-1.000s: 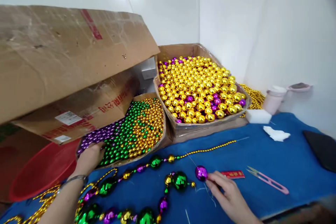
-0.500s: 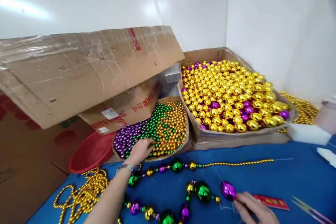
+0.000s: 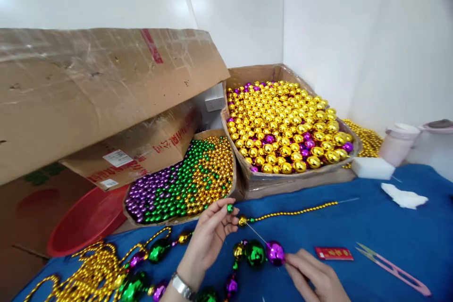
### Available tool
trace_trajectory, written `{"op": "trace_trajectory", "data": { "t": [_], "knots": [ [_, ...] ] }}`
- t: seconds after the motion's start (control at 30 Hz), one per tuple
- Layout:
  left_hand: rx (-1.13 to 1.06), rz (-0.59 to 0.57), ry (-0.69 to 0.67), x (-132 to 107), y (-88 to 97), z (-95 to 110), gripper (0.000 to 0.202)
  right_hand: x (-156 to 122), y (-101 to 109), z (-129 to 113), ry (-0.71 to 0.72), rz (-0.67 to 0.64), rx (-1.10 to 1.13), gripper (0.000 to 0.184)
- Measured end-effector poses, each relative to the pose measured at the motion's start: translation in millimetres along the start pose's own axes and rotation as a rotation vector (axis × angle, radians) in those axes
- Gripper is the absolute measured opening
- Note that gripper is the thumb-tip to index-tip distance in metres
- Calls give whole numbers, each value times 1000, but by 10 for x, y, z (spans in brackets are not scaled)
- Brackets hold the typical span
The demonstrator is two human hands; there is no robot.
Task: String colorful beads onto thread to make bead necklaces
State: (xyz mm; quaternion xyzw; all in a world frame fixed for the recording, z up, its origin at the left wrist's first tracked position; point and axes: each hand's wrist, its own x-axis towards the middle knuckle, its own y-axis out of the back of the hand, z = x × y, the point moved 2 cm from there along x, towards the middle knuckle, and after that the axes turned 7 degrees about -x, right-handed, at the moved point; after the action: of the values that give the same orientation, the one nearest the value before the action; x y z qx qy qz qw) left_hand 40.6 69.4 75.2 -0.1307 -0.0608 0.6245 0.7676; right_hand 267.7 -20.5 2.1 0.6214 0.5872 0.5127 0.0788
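My left hand [image 3: 214, 226] is closed, pinching a small green bead [image 3: 230, 208] between thumb and fingertips. A large shiny purple bead [image 3: 275, 253] is gripped at its right side by my right hand [image 3: 316, 276]. From that purple bead a thin needle or stiff thread [image 3: 256, 233] slants up toward the left hand; which of the two I cannot tell. Close to the purple bead lies a big green bead [image 3: 255, 253], part of a strand of mixed beads. Behind it, a string of small gold beads [image 3: 297, 211] stretches right across the blue cloth [image 3: 304, 226].
A box of small purple, green and gold beads [image 3: 184, 184] stands beyond my left hand. Behind it is a larger box of gold beads [image 3: 283, 122]. Gold bead strands [image 3: 92, 273] pile at left near a red basin [image 3: 88, 222]. Pink snips [image 3: 396, 271] and a red packet [image 3: 334, 253] lie right.
My left hand has come out of the small bead box toward the right, now with a green bead. The purple bead sits further left in view, and the view has turned right.
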Motion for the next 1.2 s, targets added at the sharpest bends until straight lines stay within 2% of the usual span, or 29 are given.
{"op": "trace_trajectory", "data": {
  "t": [0.07, 0.13, 0.47, 0.63, 0.7, 0.8, 0.87, 0.93, 1.03, 1.13, 1.2],
  "knots": [
    [-259, -35, 71, -38, -110, -109, 20, -14, -7, 21, -1, -11, -14, 22],
    [-330, -54, 91, -59, -172, -167, 16, -37, -15, 51, -5, -13, -31, 22],
    [-203, -64, 84, -108, -260, -146, 16, -86, -25, 147, -43, -110, -16, 23],
    [125, -9, -31, -72, -311, -199, 21, -121, -104, 204, -138, -154, 63, 22],
    [330, -29, -97, -54, -385, -309, 23, -139, -191, 242, -210, -151, 123, 21],
    [655, -119, -211, -39, -544, -551, 17, -175, -327, 334, -284, -146, 163, 19],
    [783, -165, -267, -39, -650, -716, 13, -202, -353, 418, -301, -140, 147, 22],
    [824, -201, -294, -43, -742, -856, 13, -224, -294, 501, -306, -124, 127, 29],
    [885, -269, -325, -45, -863, -1013, 17, -223, -99, 561, -299, -107, 123, 36],
    [920, -319, -337, -30, -959, -1120, 23, -177, 54, 512, -277, -97, 216, 31],
    [930, -335, -337, -16, -1008, -1169, 21, -135, 78, 460, -292, -59, 299, 22]
  ]
}}
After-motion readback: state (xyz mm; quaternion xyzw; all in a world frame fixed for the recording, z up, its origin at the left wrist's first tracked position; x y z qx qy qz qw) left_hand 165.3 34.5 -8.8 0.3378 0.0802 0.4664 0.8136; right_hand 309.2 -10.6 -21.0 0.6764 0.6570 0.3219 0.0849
